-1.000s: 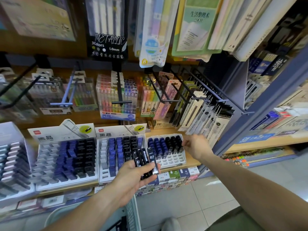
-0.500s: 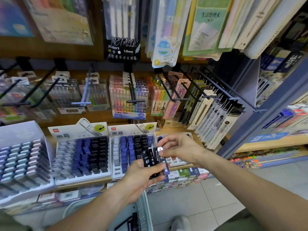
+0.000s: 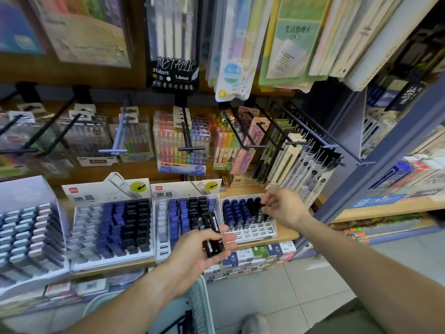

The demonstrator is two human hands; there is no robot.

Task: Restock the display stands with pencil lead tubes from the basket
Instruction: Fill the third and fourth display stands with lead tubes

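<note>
My right hand [image 3: 280, 208] pinches one tube [image 3: 261, 210] over the stand [image 3: 250, 231]; my left hand [image 3: 199, 251] grips spares [image 3: 212, 237], which could slip if I loosen.

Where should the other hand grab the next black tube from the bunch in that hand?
Best by its top end, coming from above and the right. The black tubes lie fanned in the left hand, whose fingers wrap their lower halves, so only the upper ends stick out free. A thumb-and-finger pinch by the right hand, now at the small stand, would probably slide one out.
</note>
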